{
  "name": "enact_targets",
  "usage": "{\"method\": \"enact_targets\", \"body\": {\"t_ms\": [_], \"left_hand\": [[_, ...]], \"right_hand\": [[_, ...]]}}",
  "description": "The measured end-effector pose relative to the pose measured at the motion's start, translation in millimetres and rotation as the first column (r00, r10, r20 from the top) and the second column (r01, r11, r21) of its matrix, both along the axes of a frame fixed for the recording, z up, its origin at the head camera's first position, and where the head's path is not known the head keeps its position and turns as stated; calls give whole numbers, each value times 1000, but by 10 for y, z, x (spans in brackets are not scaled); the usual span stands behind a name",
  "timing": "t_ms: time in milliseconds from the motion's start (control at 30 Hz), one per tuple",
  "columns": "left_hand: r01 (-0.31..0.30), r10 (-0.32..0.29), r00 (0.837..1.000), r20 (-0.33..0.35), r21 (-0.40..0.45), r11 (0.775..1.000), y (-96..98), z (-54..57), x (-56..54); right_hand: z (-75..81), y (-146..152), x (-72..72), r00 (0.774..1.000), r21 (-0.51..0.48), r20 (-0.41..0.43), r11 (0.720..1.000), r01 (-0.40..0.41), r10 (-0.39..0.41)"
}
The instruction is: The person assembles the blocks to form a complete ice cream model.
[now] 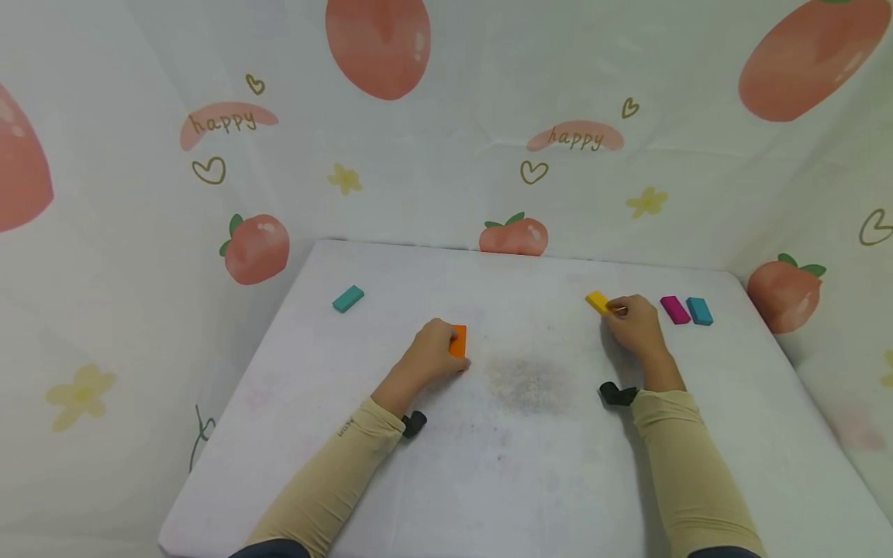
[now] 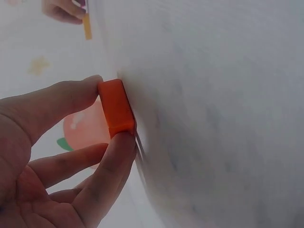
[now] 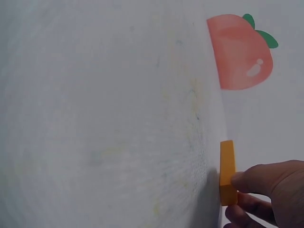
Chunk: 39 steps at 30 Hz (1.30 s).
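An orange block sits between the thumb and fingers of my left hand, near the middle of the table. The left wrist view shows that orange block pinched at its two ends, close to the white surface. Farther right, my right hand pinches a yellow block by its near end. In the right wrist view the thumb presses on the side of the yellow block, which is at the tabletop; the other fingers are partly hidden behind it.
A teal block lies at the far left of the white table. Just right of my right hand, a magenta block and a blue block lie side by side. A fruit-printed curtain hangs behind the table.
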<state>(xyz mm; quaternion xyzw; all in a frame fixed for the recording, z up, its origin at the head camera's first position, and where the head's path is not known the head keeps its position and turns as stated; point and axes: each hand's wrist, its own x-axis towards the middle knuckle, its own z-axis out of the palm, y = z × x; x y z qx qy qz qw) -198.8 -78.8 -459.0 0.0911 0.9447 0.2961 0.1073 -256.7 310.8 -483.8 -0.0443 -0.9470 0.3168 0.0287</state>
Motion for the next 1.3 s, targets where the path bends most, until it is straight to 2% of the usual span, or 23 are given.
{"method": "enact_targets", "body": {"t_ms": [400, 667, 1300], "left_hand": [[10, -11, 1000, 14, 9, 1000, 43, 33, 73], [30, -30, 999, 11, 10, 1000, 72, 39, 120], [96, -96, 995, -17, 13, 995, 135, 26, 202]], "right_hand": [[23, -108, 10, 997, -8, -44, 998, -60, 60], [35, -177, -16, 998, -20, 3, 998, -66, 66], [37, -347, -63, 989, -54, -18, 988, -145, 144]]}}
